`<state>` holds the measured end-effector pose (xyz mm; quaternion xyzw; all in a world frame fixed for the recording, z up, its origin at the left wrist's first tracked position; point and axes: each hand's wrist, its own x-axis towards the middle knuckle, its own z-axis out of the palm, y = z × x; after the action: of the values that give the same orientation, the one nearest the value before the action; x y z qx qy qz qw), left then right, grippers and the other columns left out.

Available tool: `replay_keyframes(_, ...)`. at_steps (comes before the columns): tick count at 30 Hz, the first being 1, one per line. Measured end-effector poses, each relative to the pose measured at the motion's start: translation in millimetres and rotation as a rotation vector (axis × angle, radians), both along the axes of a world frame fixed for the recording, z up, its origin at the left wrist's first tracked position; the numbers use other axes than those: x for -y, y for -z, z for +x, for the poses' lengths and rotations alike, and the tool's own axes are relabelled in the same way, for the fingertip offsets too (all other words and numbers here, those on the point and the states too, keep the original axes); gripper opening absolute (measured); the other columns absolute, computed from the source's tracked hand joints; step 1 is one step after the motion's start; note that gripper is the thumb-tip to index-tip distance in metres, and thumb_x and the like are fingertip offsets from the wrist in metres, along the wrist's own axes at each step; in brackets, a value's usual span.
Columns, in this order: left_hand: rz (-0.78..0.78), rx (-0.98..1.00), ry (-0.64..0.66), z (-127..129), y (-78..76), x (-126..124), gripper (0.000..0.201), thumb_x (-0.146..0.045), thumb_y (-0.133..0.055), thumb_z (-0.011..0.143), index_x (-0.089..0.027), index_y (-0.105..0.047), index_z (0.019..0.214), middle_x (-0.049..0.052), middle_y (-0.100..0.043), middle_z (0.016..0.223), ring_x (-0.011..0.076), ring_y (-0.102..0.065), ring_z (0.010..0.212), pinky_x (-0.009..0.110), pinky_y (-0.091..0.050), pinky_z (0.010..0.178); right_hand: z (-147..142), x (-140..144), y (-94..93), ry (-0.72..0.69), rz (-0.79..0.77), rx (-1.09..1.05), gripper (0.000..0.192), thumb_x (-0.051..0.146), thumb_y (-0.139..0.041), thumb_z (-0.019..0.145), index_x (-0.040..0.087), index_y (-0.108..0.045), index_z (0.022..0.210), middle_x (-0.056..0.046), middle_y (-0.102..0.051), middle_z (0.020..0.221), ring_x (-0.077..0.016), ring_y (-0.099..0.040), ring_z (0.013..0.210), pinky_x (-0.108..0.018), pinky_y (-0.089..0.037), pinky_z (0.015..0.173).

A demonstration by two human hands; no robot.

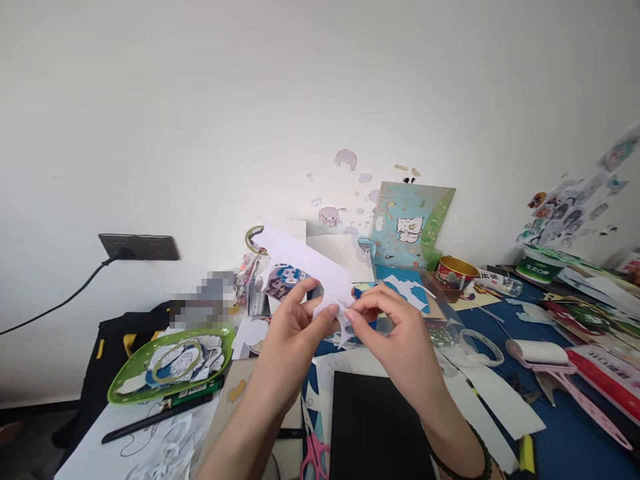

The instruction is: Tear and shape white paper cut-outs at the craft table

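My left hand (303, 320) grips a white sheet of paper (305, 257) with ragged, cut-out edges, its thumb pressed on the near side. At the paper's lower right edge, my right hand (390, 317) pinches with thumb and forefinger close to my left thumb. A narrow pointed strip of the paper hangs below the fingertips. Whether a separate small piece sits between the right fingers is too small to make out. Below the hands lie a black flat sheet (377, 427) and pink-handled scissors (315, 457).
On the left, a green tray (117, 393) holds paper cut-outs and a tape ring. A pink lint roller (545, 353), a clear tape roll (483, 347) and a gold-rimmed bowl (457, 272) stand right. Behind, a light-blue illustrated card (395, 233) leans against the wall.
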<state>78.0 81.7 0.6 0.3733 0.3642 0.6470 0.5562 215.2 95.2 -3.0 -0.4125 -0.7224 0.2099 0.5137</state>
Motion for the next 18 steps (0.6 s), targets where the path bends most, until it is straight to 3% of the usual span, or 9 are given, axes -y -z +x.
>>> replay_keyframes(4,-0.015,-0.048,-0.033,2,-3.4,1,0.046,-0.016,-0.080,0.060,-0.018,-0.057,0.099,-0.003,-0.067,0.066,0.0107,-0.062,0.061,0.020,-0.048,0.059,0,2,-1.6,0.021,0.001,0.033,0.014,0.021,-0.059,0.083,0.021,-0.061,0.070,-0.002,-0.058,0.077,-0.0144,-0.054,0.071,-0.026,-0.044,0.064)
replay_keyframes(8,-0.038,-0.063,-0.051,2,-3.9,0,0.051,-0.014,-0.081,0.058,-0.018,-0.055,0.102,-0.002,-0.069,0.070,0.0112,-0.063,0.064,0.019,-0.047,0.059,7,5,-4.4,-0.035,-0.089,0.061,0.024,0.031,-0.049,0.091,0.022,-0.066,0.075,-0.004,-0.060,0.084,-0.0161,-0.056,0.077,-0.026,-0.039,0.053)
replay_keyframes(14,-0.040,-0.007,-0.035,-1,-3.0,-2,0.052,-0.013,-0.082,0.056,-0.018,-0.057,0.101,-0.005,-0.064,0.062,0.0099,-0.059,0.057,0.018,-0.044,0.054,15,3,-8.0,-0.026,-0.036,0.040,0.020,0.031,-0.050,0.091,0.024,-0.068,0.086,-0.003,-0.066,0.093,-0.0182,-0.058,0.085,-0.032,-0.044,0.076)
replay_keyframes(18,-0.030,0.001,-0.026,-1,-3.9,-1,0.049,-0.011,-0.081,0.056,-0.018,-0.057,0.099,-0.007,-0.060,0.057,0.0071,-0.055,0.052,0.016,-0.042,0.050,13,2,-8.4,-0.005,-0.079,0.027,0.016,0.031,-0.052,0.089,0.025,-0.067,0.088,-0.003,-0.067,0.094,-0.0185,-0.058,0.084,-0.032,-0.044,0.073)
